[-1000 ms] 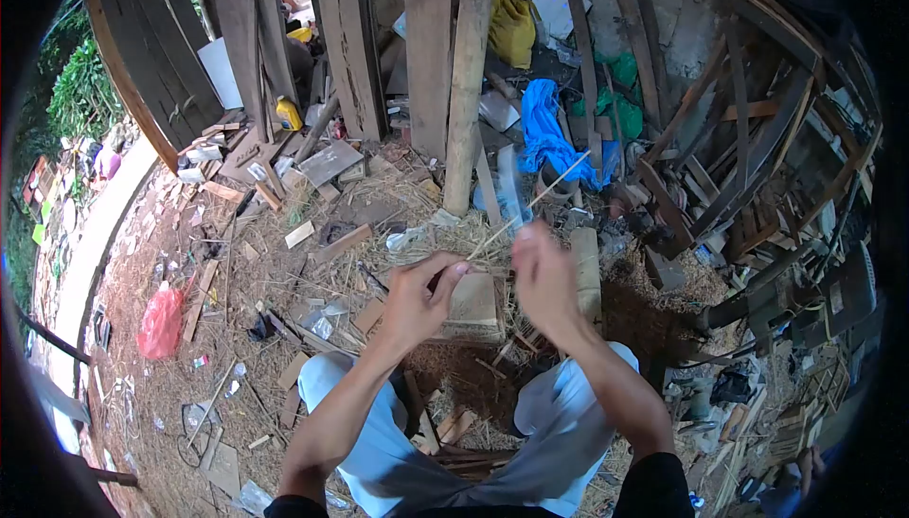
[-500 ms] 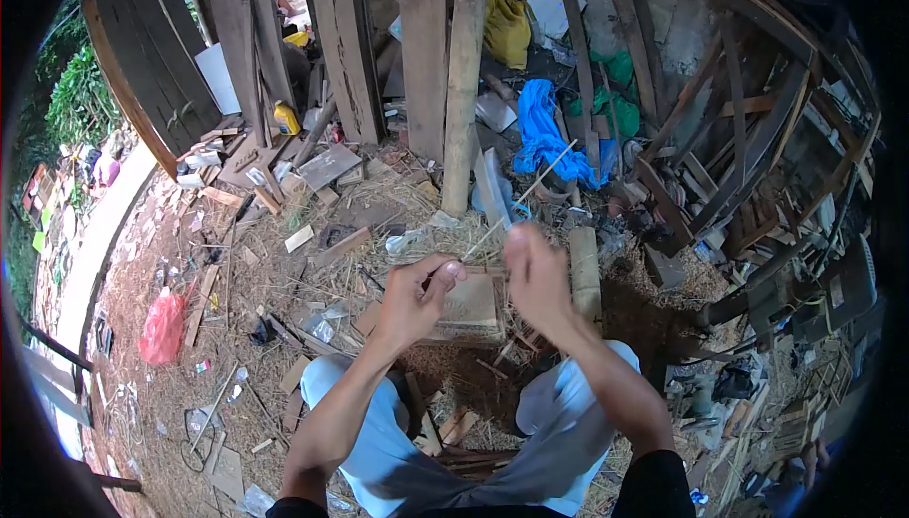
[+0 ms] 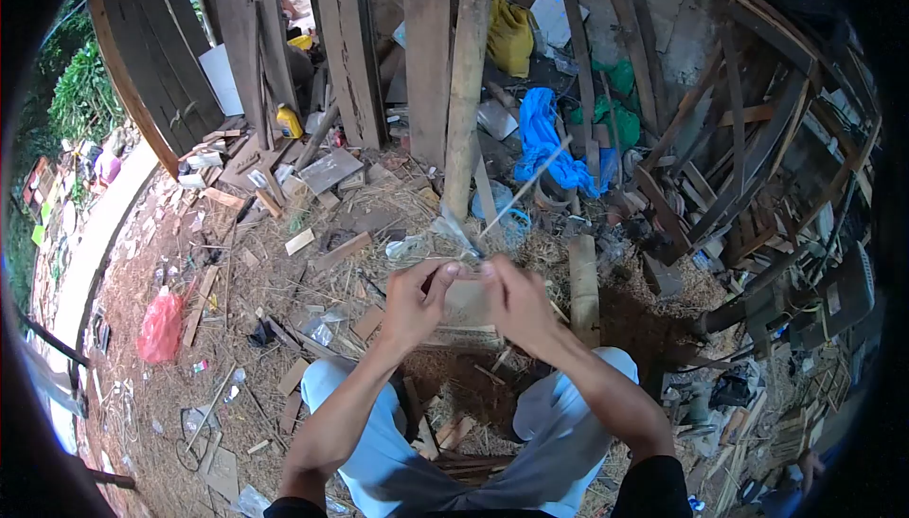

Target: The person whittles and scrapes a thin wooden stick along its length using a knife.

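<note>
Both hands meet in front of the knees, above a wooden block [image 3: 468, 302]. My left hand [image 3: 415, 302] is closed, its thumb and forefinger pinching the near end of a thin pale strip [image 3: 525, 187] that slants up to the right. Close beside it, my right hand [image 3: 516, 302] is wrapped round the handle of a knife [image 3: 458, 231]. The blade points up and left and looks slightly blurred. Fingertips of the two hands nearly touch, and the exact contact between blade and strip cannot be made out.
A bamboo post [image 3: 466, 92] stands just beyond the hands. Behind it lie a blue plastic bag [image 3: 542, 144] and a yellow sack [image 3: 509, 37]. A short bamboo piece [image 3: 584, 291] is at the right, a red bag [image 3: 162, 326] at the left. Planks lean at the back.
My right hand has come down and left, closer to my left hand, and the knife blade now tilts left. The strip's far end has shifted slightly. My left hand stays almost in place.
</note>
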Demonstrator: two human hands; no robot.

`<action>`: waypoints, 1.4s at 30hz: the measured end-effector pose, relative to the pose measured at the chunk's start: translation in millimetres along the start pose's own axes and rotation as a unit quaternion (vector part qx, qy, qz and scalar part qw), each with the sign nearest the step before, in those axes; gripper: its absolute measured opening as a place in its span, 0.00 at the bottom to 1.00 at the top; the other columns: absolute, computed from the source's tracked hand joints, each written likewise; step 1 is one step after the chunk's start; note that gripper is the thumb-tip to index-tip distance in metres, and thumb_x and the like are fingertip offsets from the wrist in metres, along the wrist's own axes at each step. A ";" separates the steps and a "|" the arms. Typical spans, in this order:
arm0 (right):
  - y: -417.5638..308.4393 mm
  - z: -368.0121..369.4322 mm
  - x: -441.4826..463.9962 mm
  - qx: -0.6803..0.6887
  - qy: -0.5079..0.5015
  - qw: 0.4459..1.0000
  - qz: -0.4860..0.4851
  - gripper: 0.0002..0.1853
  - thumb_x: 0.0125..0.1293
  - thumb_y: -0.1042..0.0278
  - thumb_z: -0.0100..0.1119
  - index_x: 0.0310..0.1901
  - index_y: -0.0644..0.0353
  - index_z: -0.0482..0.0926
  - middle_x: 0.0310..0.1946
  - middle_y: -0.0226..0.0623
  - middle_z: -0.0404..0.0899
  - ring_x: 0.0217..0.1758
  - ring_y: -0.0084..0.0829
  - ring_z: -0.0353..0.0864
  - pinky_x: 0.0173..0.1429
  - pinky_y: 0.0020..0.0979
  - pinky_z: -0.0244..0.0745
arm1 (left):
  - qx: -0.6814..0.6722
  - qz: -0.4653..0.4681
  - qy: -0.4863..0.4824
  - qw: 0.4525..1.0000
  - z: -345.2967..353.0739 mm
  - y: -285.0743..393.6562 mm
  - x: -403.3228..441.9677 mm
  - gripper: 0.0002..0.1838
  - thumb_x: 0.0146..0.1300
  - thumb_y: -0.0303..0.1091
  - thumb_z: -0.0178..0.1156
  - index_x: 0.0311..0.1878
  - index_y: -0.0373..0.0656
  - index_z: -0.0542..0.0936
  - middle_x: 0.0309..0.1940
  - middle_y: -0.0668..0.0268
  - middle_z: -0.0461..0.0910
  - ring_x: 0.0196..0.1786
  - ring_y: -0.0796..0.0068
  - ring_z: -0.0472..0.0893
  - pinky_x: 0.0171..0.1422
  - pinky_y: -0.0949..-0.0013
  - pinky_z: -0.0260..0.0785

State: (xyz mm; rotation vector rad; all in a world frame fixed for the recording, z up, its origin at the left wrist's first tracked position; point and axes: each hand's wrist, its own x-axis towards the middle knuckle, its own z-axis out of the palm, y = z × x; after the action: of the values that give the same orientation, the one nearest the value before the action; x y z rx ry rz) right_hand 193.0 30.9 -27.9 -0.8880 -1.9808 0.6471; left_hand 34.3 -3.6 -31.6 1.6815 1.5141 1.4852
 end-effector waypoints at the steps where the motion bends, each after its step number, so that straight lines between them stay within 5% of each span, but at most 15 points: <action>1: 0.3 -5.0 1.9 0.025 0.017 0.999 0.030 0.07 0.67 0.71 0.48 0.34 0.65 0.70 0.16 0.45 0.71 0.17 0.35 0.73 0.23 0.34 0.64 | -0.025 -0.027 0.012 0.999 -2.0 0.6 -0.1 0.08 0.65 0.32 0.55 0.38 0.39 0.81 0.20 0.66 0.77 0.21 0.81 0.68 0.28 0.75 0.61; 2: 5.3 -8.0 5.5 0.039 0.026 0.996 0.074 0.08 0.66 0.68 0.53 0.33 0.64 0.72 0.18 0.36 0.73 0.21 0.23 0.72 0.26 0.29 0.65 | -0.023 -0.026 0.016 0.999 -2.3 -4.6 0.8 0.08 0.65 0.32 0.55 0.38 0.39 0.81 0.20 0.66 0.77 0.21 0.81 0.68 0.28 0.75 0.61; 4: 5.5 -13.1 9.8 0.051 0.032 0.993 0.098 0.08 0.65 0.67 0.55 0.34 0.63 0.72 0.20 0.32 0.73 0.23 0.19 0.71 0.28 0.26 0.65 | -0.308 -0.163 0.014 0.937 1.1 -23.4 1.9 0.11 0.66 0.35 0.55 0.44 0.39 0.80 0.27 0.71 0.77 0.28 0.82 0.69 0.35 0.77 0.61; 7: 12.6 -4.6 7.0 0.094 0.045 0.987 0.122 0.09 0.62 0.66 0.60 0.37 0.63 0.75 0.24 0.28 0.75 0.28 0.16 0.69 0.34 0.22 0.66 | -0.450 -0.227 0.071 0.861 12.0 -29.4 8.7 0.14 0.66 0.37 0.55 0.48 0.39 0.78 0.31 0.73 0.75 0.34 0.83 0.69 0.41 0.78 0.60; 14: 6.7 11.4 2.4 0.120 0.010 0.990 0.075 0.09 0.59 0.69 0.62 0.39 0.63 0.78 0.25 0.27 0.77 0.27 0.17 0.70 0.34 0.23 0.67 | -0.443 -0.234 0.064 0.863 24.1 -32.1 1.2 0.14 0.66 0.39 0.55 0.48 0.40 0.78 0.35 0.72 0.76 0.38 0.83 0.70 0.44 0.76 0.61; 17: 9.7 -1.9 9.3 0.085 -0.023 0.979 0.183 0.08 0.59 0.69 0.62 0.38 0.63 0.79 0.22 0.27 0.76 0.26 0.17 0.69 0.33 0.23 0.66 | -0.421 -0.272 0.033 0.865 14.5 -29.2 -2.5 0.15 0.66 0.39 0.55 0.49 0.39 0.78 0.33 0.71 0.78 0.36 0.82 0.73 0.40 0.74 0.63; 19: 29.5 -10.5 14.9 0.048 0.003 0.992 0.118 0.08 0.60 0.66 0.61 0.38 0.60 0.80 0.20 0.33 0.75 0.22 0.22 0.69 0.32 0.28 0.66 | -0.007 -0.137 -0.207 0.969 2.2 -33.0 -8.2 0.13 0.66 0.34 0.54 0.49 0.38 0.77 0.27 0.69 0.78 0.30 0.82 0.75 0.34 0.74 0.66; 23: 56.9 -25.0 18.8 0.038 -0.006 0.998 0.051 0.08 0.60 0.66 0.60 0.39 0.59 0.78 0.20 0.33 0.74 0.22 0.22 0.67 0.29 0.28 0.63 | -0.133 -0.149 -0.375 0.905 -22.8 19.6 -10.1 0.10 0.67 0.29 0.50 0.47 0.36 0.77 0.29 0.64 0.80 0.28 0.82 0.77 0.34 0.74 0.70; 25: 59.7 -32.5 19.4 0.012 -0.033 0.997 0.071 0.08 0.61 0.66 0.59 0.40 0.58 0.77 0.20 0.32 0.72 0.22 0.22 0.66 0.29 0.28 0.62 | -0.191 -0.127 -0.275 0.934 -31.5 17.2 -9.1 0.09 0.67 0.28 0.51 0.46 0.39 0.78 0.28 0.63 0.80 0.22 0.83 0.76 0.29 0.77 0.69; 27: 56.4 -36.1 20.3 0.023 -0.071 0.991 0.109 0.07 0.61 0.67 0.59 0.39 0.58 0.77 0.19 0.31 0.70 0.22 0.20 0.65 0.28 0.27 0.61 | -0.158 -0.150 -0.203 0.954 -29.6 2.5 0.5 0.11 0.67 0.31 0.52 0.48 0.40 0.78 0.33 0.61 0.81 0.29 0.80 0.79 0.36 0.74 0.71; 29: 50.6 -38.0 21.7 0.035 -0.080 0.990 0.109 0.06 0.61 0.67 0.58 0.38 0.58 0.76 0.19 0.29 0.69 0.22 0.19 0.64 0.28 0.26 0.61 | 0.083 0.054 -0.050 0.994 -26.7 -8.7 7.6 0.11 0.65 0.32 0.53 0.48 0.40 0.76 0.35 0.61 0.80 0.36 0.72 0.80 0.40 0.69 0.71; 34: 61.5 -36.0 26.6 0.089 -0.076 0.992 0.055 0.07 0.62 0.68 0.57 0.40 0.59 0.76 0.22 0.29 0.72 0.25 0.19 0.67 0.32 0.25 0.64 | 0.050 -0.047 -0.191 0.979 -21.9 -13.7 -6.1 0.13 0.66 0.34 0.53 0.50 0.39 0.76 0.35 0.62 0.80 0.38 0.71 0.79 0.41 0.69 0.70; 36: 55.1 -38.9 25.7 0.077 -0.049 0.994 0.067 0.08 0.61 0.70 0.58 0.41 0.60 0.76 0.24 0.28 0.74 0.26 0.18 0.70 0.32 0.23 0.65 | -0.071 -0.169 -0.261 0.948 -21.9 -5.9 -8.6 0.14 0.68 0.34 0.51 0.53 0.40 0.75 0.35 0.65 0.78 0.33 0.83 0.75 0.36 0.76 0.68; 40: 40.9 -44.4 25.3 -0.042 0.084 0.995 0.043 0.14 0.59 0.72 0.59 0.48 0.59 0.76 0.27 0.35 0.81 0.24 0.23 0.78 0.32 0.26 0.71 | -0.087 -0.144 -0.195 0.966 -15.1 -2.7 -11.6 0.14 0.69 0.31 0.49 0.55 0.40 0.74 0.31 0.68 0.74 0.27 0.87 0.69 0.29 0.80 0.62; 42: 32.3 -43.0 25.7 -0.051 0.122 0.991 -0.032 0.14 0.58 0.72 0.59 0.47 0.59 0.76 0.28 0.39 0.81 0.26 0.29 0.81 0.31 0.29 0.73 | -0.207 -0.220 -0.141 0.943 -10.6 -4.1 -12.4 0.14 0.68 0.27 0.47 0.54 0.39 0.74 0.28 0.71 0.74 0.27 0.87 0.67 0.28 0.80 0.61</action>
State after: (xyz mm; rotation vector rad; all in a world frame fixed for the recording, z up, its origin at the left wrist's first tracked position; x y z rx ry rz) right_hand 230.9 75.4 -16.6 -0.9158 -1.8263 0.3830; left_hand 25.3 -16.8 -36.7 1.1557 1.2134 1.1614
